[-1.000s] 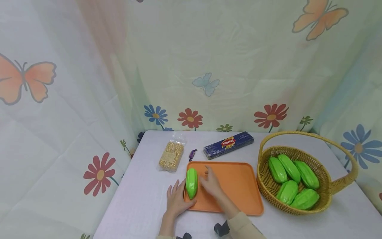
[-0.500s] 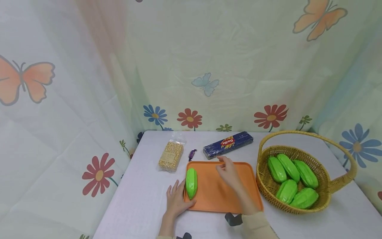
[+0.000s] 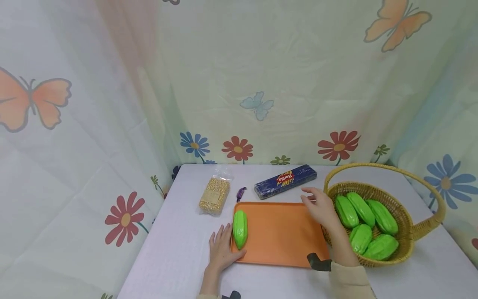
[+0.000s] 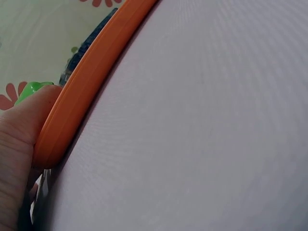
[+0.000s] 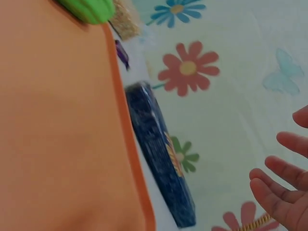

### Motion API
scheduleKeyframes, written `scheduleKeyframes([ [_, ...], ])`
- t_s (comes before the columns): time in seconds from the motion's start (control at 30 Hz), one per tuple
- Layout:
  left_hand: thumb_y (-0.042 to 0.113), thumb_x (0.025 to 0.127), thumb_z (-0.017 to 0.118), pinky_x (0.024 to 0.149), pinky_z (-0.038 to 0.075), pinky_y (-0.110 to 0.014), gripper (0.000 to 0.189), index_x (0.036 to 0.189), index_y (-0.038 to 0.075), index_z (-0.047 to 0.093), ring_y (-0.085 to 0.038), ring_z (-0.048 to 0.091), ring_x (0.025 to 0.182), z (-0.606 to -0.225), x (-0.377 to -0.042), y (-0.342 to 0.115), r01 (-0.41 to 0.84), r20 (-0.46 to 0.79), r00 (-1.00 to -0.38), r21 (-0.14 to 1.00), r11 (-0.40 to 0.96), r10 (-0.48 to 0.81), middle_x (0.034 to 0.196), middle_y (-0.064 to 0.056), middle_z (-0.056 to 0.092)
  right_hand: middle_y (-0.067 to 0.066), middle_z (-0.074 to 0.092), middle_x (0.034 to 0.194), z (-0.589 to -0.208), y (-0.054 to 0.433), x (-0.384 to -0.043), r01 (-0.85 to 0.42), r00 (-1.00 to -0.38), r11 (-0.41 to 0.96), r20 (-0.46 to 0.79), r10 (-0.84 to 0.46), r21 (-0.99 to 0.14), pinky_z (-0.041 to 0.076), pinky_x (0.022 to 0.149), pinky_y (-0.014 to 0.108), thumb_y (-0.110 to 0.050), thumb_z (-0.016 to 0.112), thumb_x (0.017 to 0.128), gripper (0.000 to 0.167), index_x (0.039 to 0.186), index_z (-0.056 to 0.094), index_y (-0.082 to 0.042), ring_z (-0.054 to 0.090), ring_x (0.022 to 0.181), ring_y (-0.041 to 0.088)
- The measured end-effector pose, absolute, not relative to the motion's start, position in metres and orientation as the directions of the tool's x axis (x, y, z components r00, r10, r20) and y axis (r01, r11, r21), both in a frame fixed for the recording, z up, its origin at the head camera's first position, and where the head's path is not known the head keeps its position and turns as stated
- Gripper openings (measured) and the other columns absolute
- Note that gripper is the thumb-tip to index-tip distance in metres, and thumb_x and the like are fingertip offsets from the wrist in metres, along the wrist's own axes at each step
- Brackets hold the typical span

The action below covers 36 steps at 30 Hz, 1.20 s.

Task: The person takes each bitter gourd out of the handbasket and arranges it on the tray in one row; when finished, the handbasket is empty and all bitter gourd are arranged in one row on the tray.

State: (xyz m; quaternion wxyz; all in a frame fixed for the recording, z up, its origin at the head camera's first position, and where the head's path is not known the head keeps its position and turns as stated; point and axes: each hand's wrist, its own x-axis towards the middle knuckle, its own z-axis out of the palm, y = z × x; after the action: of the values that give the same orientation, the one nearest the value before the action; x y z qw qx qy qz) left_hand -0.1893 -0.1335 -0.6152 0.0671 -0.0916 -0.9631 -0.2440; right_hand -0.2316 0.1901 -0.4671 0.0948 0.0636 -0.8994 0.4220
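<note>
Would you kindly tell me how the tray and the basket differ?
The tray is orange and smooth; the basket is golden-brown and woven.
The tray is flat and shallow; the basket is deeper, with an arched handle.
The tray carries one green vegetable; the basket holds five.
Both stand on the white table.

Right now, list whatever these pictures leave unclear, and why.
Head view: the label on the grain bag is too small to read.
Head view: part of the basket is hidden behind the right forearm.
Left wrist view: much of the green piece is hidden by the left hand.
Right wrist view: the right hand and orange tray are cut off by the picture's edges.
</note>
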Motion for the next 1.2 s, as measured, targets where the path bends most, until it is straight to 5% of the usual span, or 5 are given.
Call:
scheduleKeyframes([
  [0.53,0.066,0.065,0.064,0.103,0.013,-0.056,0.100,0.141,0.008,0.034,-0.034,0.025,0.132,-0.618,-0.184,-0.136,0.201,0.159,-0.977,0.443,0.874,0.144,0.143,-0.012,0.037,0.042,0.029,0.127,-0.493,0.276,-0.218,0.024,-0.979,0.678,0.119,0.165,-0.735,0.032,0.083,0.065,-0.025,0.038,0.096,0.051,0.131,0.035,0.012,0.031,0.112,0.056],
  [0.83,0.069,0.066,0.061,0.105,0.013,-0.055,0.098,0.143,0.015,0.032,-0.035,0.020,0.134,-0.613,-0.191,-0.137,0.209,0.171,-0.974,0.447,0.870,0.146,0.144,-0.011,0.034,0.045,0.014,0.132,-0.514,0.288,-0.224,0.160,-0.957,0.632,0.037,0.287,-0.759,0.013,0.092,0.070,-0.022,0.042,0.094,0.062,0.139,0.016,0.011,0.009,0.121,0.061],
  [1.2,0.070,0.065,0.060,0.106,0.009,-0.053,0.100,0.144,0.018,0.030,-0.032,0.016,0.136,-0.617,-0.191,-0.133,0.172,0.135,-0.983,0.459,0.872,0.123,0.146,-0.009,0.032,0.042,-0.001,0.136,-0.525,0.296,-0.229,0.309,-0.940,0.650,-0.120,0.318,-0.694,0.011,0.089,0.073,-0.028,0.044,0.092,0.070,0.142,0.009,0.006,-0.001,0.121,0.061],
])
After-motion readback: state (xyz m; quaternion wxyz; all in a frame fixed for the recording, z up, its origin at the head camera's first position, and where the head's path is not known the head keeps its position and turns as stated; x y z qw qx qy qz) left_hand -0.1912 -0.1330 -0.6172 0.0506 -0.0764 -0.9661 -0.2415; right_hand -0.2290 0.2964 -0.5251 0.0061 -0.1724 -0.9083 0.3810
